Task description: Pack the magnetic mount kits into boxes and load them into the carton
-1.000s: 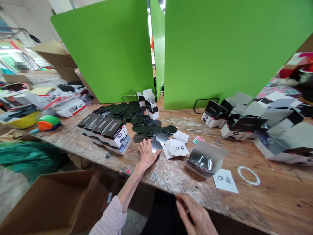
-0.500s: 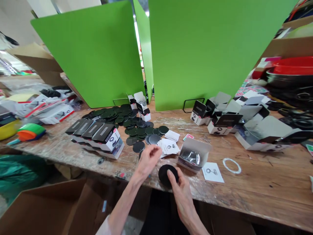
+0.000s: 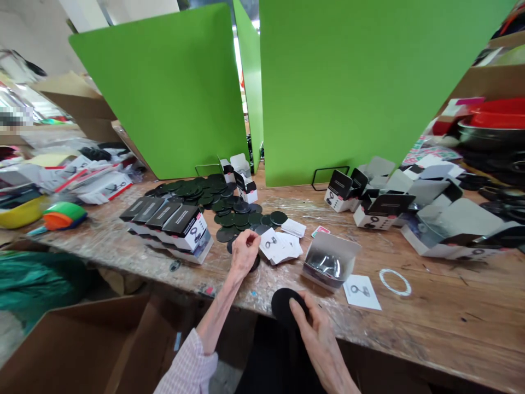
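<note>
My left hand [image 3: 245, 250] is closed in a pinch at the left corner of a white printed leaflet [image 3: 270, 244]. That leaflet lies over the left side of a small pile of similar leaflets [image 3: 290, 249]. In my right hand [image 3: 318, 323] is a flat round black disc [image 3: 283, 306], thumb on top, held at the table's front edge. Just beyond it stands an open box [image 3: 328, 262] with a dark, shiny, plastic-wrapped item inside. A single leaflet [image 3: 361, 292] lies to the right of this box. Many black discs [image 3: 205, 191] are spread behind my left hand.
Closed black-and-white boxes [image 3: 180, 227] stand in a row at left. Several open boxes [image 3: 377, 210] are at right, near a white ring [image 3: 395, 282]. Green panels [image 3: 361, 87] rise behind the table. A cardboard carton [image 3: 82, 339] sits below at left.
The left hand has shifted slightly left and up, and a leaflet on the pile has moved and turned beside its fingertips. The right hand with the disc has come a little nearer to me.
</note>
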The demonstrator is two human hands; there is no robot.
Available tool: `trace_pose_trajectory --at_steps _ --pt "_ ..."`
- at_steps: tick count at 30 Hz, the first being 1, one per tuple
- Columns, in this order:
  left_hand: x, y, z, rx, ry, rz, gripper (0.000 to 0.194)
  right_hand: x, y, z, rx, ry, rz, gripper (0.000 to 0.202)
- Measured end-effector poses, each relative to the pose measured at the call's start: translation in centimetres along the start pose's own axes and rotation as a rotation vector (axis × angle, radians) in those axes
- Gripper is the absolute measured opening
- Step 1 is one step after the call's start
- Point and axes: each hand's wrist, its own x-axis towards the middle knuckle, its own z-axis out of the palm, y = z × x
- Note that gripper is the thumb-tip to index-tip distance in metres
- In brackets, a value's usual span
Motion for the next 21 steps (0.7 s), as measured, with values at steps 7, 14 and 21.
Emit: trace_pose_trajectory --at_steps 7,14,21 --pt "-2.0 0.1 -2.5 -0.399 0.035 -0.224 0.035 1.4 -2.3 2.4 0.392 0.044 0.149 0.045" --pt "-7.9 0.6 -2.3 -0.625 -0.048 -0.354 0.040 3.8 -3.0 5.3 0.476 0.178 0.142 0.041" --pt "-10.0 1.5 -1.2 -0.699 -0.050 -0.370 0.033 2.3 -2.9 5.4 0.464 0.191 0.102 0.052"
